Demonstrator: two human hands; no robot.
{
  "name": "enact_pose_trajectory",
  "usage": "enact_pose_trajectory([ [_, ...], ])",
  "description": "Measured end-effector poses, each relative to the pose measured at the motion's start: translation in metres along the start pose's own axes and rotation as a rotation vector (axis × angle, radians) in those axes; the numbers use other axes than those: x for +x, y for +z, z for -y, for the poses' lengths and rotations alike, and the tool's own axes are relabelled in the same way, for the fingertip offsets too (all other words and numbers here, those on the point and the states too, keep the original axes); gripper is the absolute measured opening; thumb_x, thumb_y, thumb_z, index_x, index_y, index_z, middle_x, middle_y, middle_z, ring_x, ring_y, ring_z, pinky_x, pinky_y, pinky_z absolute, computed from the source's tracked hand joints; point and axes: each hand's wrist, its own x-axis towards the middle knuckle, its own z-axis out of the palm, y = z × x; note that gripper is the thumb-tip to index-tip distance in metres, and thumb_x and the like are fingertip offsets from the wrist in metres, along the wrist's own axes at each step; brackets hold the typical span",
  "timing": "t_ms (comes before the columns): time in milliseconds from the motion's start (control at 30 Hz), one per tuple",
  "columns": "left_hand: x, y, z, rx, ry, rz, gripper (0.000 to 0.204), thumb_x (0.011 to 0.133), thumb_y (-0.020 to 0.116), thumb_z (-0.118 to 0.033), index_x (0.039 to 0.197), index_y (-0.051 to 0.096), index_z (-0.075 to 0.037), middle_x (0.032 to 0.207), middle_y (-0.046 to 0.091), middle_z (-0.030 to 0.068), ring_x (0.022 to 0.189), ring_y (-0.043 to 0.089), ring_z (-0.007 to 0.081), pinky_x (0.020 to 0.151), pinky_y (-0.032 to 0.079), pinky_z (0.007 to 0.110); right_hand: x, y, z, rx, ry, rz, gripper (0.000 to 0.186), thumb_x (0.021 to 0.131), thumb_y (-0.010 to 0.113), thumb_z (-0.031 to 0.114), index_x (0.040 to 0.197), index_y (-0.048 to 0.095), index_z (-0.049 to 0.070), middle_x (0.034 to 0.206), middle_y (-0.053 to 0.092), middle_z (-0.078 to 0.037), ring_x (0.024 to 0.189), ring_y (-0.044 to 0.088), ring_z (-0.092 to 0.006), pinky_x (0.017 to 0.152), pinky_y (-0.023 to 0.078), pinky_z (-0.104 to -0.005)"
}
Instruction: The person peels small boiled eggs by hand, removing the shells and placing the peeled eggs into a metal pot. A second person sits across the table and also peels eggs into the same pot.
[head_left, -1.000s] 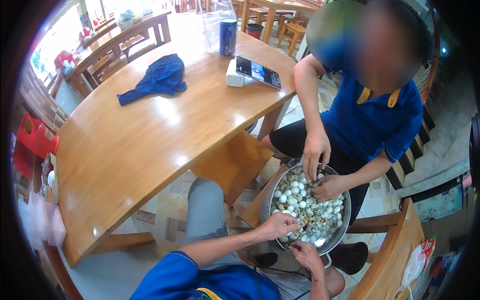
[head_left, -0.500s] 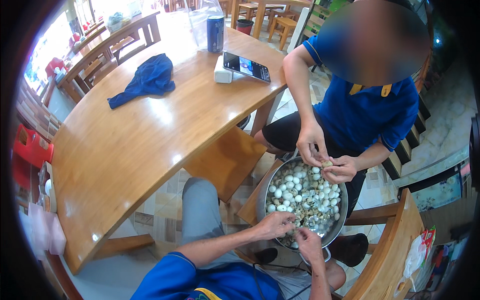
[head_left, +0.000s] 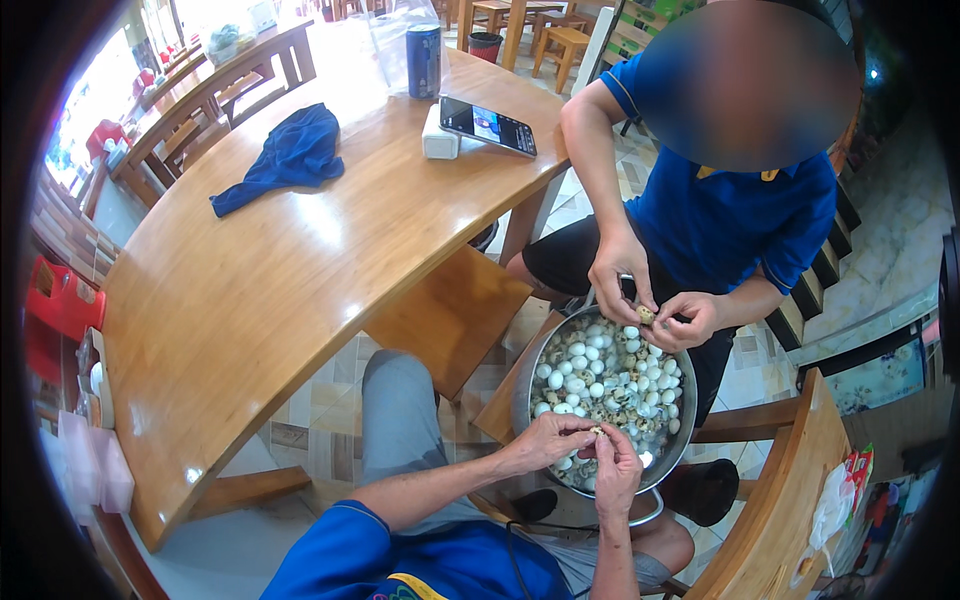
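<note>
My left hand point(head_left: 552, 441) and my right hand point(head_left: 618, 468) meet over the near side of a metal pot point(head_left: 521, 398). Between their fingertips they pinch a small speckled quail egg point(head_left: 597, 431), partly covered by the fingers. Inside the pot lie many peeled white quail eggs point(head_left: 578, 362) among speckled ones and bits of shell, seemingly in water. Across from me, a person in a blue shirt point(head_left: 735, 225) holds another speckled quail egg point(head_left: 646, 316) in both hands above the pot's far rim.
To the left stands a wooden table point(head_left: 230, 290) bearing a blue cloth point(head_left: 290, 160), a blue can point(head_left: 423, 62) and a phone point(head_left: 488, 126) leaning on a white box point(head_left: 440, 138). A wooden stool point(head_left: 450, 315) sits beside the pot. At the right is a wooden chair point(head_left: 780, 480).
My hands have risen from the eggs in the pot and come together, with a quail egg now showing between the fingertips. The other person's hands have shifted slightly, turning their egg.
</note>
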Motion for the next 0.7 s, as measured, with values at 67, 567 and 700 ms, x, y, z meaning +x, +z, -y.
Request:
enact_pose_trajectory([
  [67,-0.002,-0.001,-0.005,0.016,-0.047,-0.009,0.031,0.086,0.057,-0.019,0.110,0.058,0.000,0.086,0.061,0.0018,0.078,0.051,0.0054,0.067,0.043,0.020,0.001,0.002,0.001,-0.250,-0.123,-0.042,0.020,0.084,0.052,0.005,0.101,0.057,-0.005,0.080,0.063,-0.012,0.071,0.061,-0.0173,0.063,0.047,-0.0273],
  [567,-0.002,0.001,-0.002,0.140,0.072,-0.112,0.027,0.084,0.056,-0.013,0.105,0.056,0.004,0.092,0.061,0.0081,0.085,0.055,0.0110,0.076,0.045,0.024,0.002,0.011,0.002,-0.588,-0.425,-0.159,0.013,0.079,0.055,-0.002,0.090,0.060,-0.005,0.082,0.061,-0.017,0.073,0.061,-0.0296,0.064,0.047,-0.0355],
  [700,-0.002,0.005,0.000,0.149,0.092,-0.171,0.024,0.083,0.057,-0.013,0.101,0.056,0.003,0.084,0.061,0.0069,0.080,0.056,0.0099,0.071,0.046,0.024,0.001,0.015,0.003,-0.685,-0.502,-0.152,0.013,0.077,0.055,-0.003,0.089,0.059,-0.003,0.079,0.059,-0.017,0.072,0.059,-0.0325,0.064,0.047,-0.0373],
])
